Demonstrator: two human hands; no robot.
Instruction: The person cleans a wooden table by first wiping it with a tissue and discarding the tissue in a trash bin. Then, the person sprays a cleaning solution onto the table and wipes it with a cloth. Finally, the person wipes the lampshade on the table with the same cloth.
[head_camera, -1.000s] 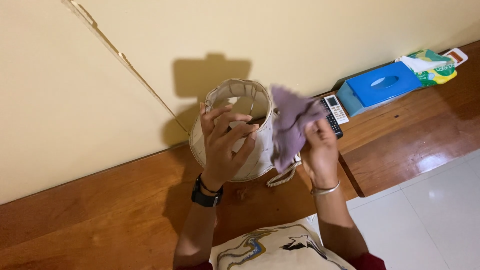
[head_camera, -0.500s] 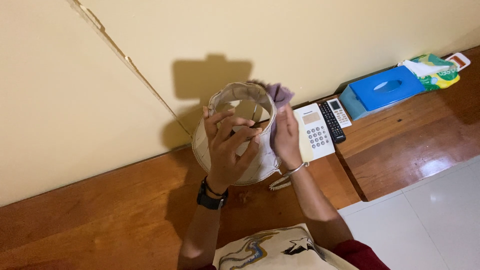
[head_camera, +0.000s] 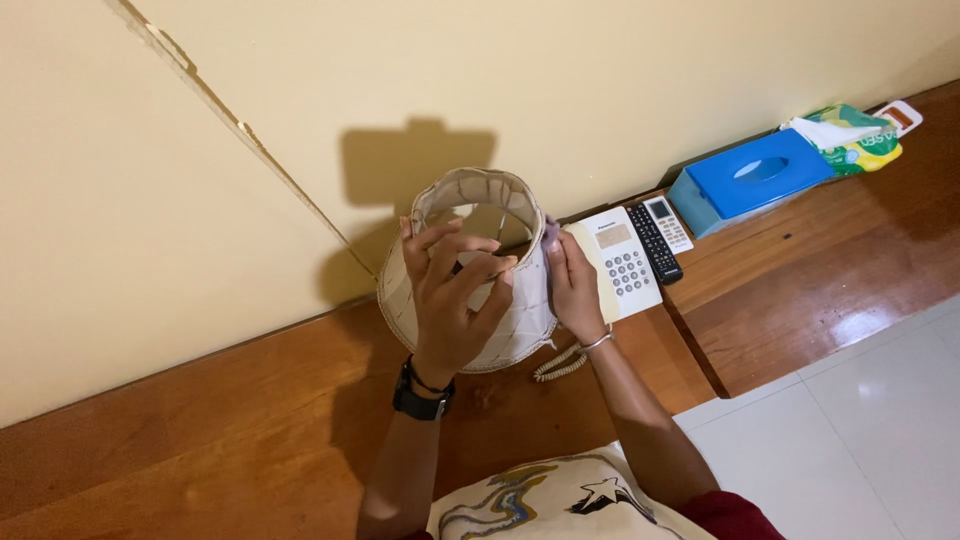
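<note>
purple cloth (head_camera: 550, 233) mostly hidden behind lampshade (head_camera: 470, 270).

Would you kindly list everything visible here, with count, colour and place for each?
lampshade: one, cream, on the wooden ledge by the wall
cloth: one, purple, a corner showing at the shade's right side
telephone: one, white, right of the shade, coiled cord in front
remote control: one, black, beside the telephone
tissue box: one, blue, farther right
packet: one, green and white, behind the box
left hand: one, watch on wrist, gripping the shade's front
right hand: one, bangle on wrist, pressing the cloth to the shade
</note>
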